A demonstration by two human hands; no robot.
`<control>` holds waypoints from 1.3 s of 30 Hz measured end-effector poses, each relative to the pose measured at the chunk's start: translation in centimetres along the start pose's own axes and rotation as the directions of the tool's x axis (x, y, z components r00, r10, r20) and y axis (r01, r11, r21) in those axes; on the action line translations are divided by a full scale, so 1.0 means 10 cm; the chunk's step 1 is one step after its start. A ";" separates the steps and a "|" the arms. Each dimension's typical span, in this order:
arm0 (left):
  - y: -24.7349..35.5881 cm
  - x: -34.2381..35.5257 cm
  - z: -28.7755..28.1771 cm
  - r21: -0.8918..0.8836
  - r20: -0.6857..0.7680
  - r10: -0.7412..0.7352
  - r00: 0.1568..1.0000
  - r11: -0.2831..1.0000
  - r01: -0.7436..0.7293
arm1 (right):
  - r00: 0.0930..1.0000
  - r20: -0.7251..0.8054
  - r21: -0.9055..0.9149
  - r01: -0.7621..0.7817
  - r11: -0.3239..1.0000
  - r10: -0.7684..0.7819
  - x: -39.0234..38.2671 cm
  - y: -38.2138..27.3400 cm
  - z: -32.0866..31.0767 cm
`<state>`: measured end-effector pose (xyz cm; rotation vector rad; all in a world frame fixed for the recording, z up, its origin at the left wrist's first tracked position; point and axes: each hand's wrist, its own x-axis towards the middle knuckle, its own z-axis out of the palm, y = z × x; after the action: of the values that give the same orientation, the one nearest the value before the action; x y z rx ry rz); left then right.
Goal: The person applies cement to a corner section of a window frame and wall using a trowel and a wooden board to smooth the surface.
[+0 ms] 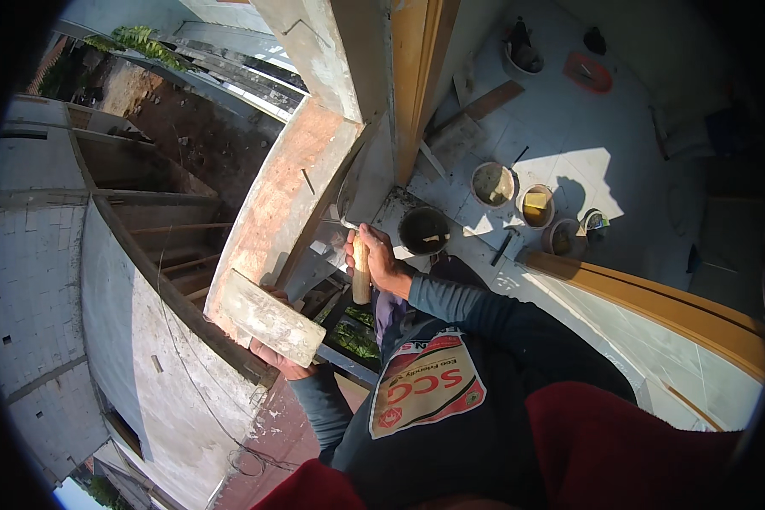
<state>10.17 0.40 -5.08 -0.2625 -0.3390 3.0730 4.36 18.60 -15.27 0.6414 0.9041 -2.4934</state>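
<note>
My left hand (282, 359) is closed around a pale, mortar-smeared rectangular plastering float (274, 319), tilted beside the near end of a ledge. Most of my left fingers are hidden behind it. My right hand (381, 259) grips the wooden handle of a trowel (361, 276), its bent metal neck pointing away from me. The trowel's blade is hard to make out against the wall. Running away from my hands, the wall ledge (280, 174) has a rough orange-brown top with grey mortar along its edges. A thin dark piece (307, 181) shows on it.
Right of the ledge stands a wooden door frame (416, 81). On the tiled floor are a dark bucket (423, 246), a pail (491, 202), a pail with a yellow sponge (535, 201) and a hammer-like tool (505, 245). Left of the ledge is a drop beside a block wall (47, 297).
</note>
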 end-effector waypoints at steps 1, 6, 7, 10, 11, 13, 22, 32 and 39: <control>-0.04 -0.01 0.04 0.054 -0.041 0.055 0.998 0.997 -0.053 | 1.000 0.025 -0.007 0.003 1.000 -0.003 -0.06 0.02 -0.08; -0.16 0.06 0.14 0.114 0.040 0.003 0.999 0.993 -0.008 | 0.995 0.095 0.374 -0.050 0.926 0.015 -0.01 -0.34 -0.01; -0.10 0.03 0.09 0.047 0.040 -0.015 0.999 0.999 0.013 | 0.990 0.139 0.422 -0.069 0.904 0.011 0.07 -0.43 0.05; -0.06 -0.03 0.04 -0.001 0.022 -0.013 1.000 1.000 0.013 | 0.978 0.208 0.465 -0.079 0.882 -0.022 0.14 -0.64 0.31; -0.10 -0.04 0.07 0.021 -0.004 0.019 1.000 1.000 -0.019 | 0.979 0.201 0.492 -0.086 0.867 -0.017 0.12 -0.67 0.39; -0.16 -0.06 0.12 0.092 0.004 0.041 0.999 0.995 -0.041 | 0.979 0.199 0.508 -0.066 0.859 -0.042 0.09 -0.75 0.51; -0.22 -0.06 0.18 0.152 0.015 0.067 0.998 0.986 -0.068 | 0.936 0.285 0.341 0.105 0.934 -0.209 -0.48 -1.00 1.13; -0.10 -0.13 0.08 0.063 0.039 0.066 0.997 0.996 -0.069 | 0.964 0.266 0.408 -0.099 0.908 -0.014 -0.12 -0.69 0.09; -0.04 -0.15 0.01 0.157 0.052 0.105 0.993 0.981 -0.112 | 0.960 0.277 0.490 -0.108 0.865 -0.037 0.12 -0.83 0.26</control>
<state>11.65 0.68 -4.62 -0.2143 -0.0809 3.1939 -1.61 22.44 -10.05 0.4301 0.1268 -2.7056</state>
